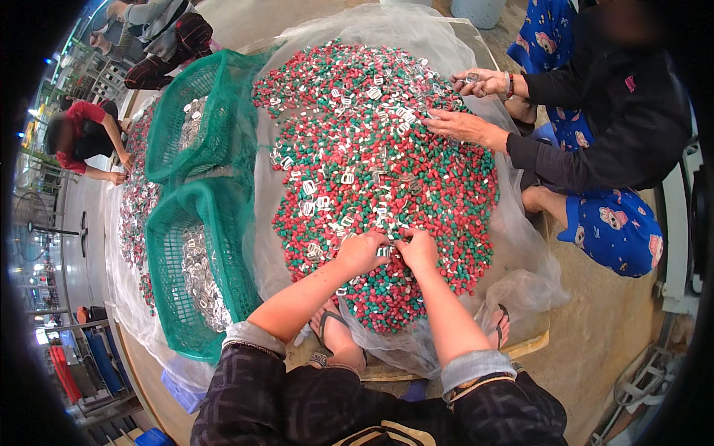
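— Near the middle: left hand (362, 251) and right hand (419, 249), side by side, fingers curled into the pile of red and green pellets (416, 186). Pinching small metal clips (346, 177)? Cannot tell.

— Left of that: two green mesh baskets (223, 223), shiny metal pieces (201, 279) heaped inside. Under the pile, thin clear sheet (520, 253), crumpled.

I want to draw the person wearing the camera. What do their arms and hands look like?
Both forearms are bare. The sleeves are dark with a faint checked pattern, pushed up near the elbows, each ending in a turned-back grey-blue cuff. The left hand and right hand wear no gloves; no rings or watch show. No cables or markings are visible.
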Motion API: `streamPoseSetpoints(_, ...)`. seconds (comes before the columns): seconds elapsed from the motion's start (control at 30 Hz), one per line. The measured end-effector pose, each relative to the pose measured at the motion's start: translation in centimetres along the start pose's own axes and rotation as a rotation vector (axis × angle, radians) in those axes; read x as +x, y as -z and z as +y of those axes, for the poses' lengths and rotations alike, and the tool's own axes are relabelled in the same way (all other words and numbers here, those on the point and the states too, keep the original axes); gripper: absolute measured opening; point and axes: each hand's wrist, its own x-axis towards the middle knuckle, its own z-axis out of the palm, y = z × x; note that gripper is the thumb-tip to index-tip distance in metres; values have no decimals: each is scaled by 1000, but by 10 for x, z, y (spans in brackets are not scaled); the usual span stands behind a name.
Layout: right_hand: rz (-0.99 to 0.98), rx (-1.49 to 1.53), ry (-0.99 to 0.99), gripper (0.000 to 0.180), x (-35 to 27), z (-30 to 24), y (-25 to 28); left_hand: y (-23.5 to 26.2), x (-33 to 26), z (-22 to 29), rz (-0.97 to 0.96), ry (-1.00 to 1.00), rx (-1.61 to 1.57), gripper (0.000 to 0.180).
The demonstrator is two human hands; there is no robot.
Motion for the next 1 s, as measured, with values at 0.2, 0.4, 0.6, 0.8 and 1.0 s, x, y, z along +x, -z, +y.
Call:
streamPoseSetpoints(0.2, -65, 48, 97, 21, 6, 16, -11, 0, 2, -13, -94, 17, -157, 23)
streamPoseSetpoints(0.4, -10, 320, 254, 22, 11, 39, -10, 22, 10, -35, -134, 241, -1184, 23)
streamPoseSetpoints(0.6, -73, 112, 259, 25, 6, 41, 0, 45, 19, -58, 49, 372, -1326, 30)
streamPoseSetpoints(0.8, 41, 43, 207, 27, -6, 33, 1, 18, 10, -77, 280, 247, -205, 38)
streamPoseSetpoints(1.0, -41, 629, 152, 21, 23, 59, -1, 22, 2, -47, 27, 148, -190, 41)
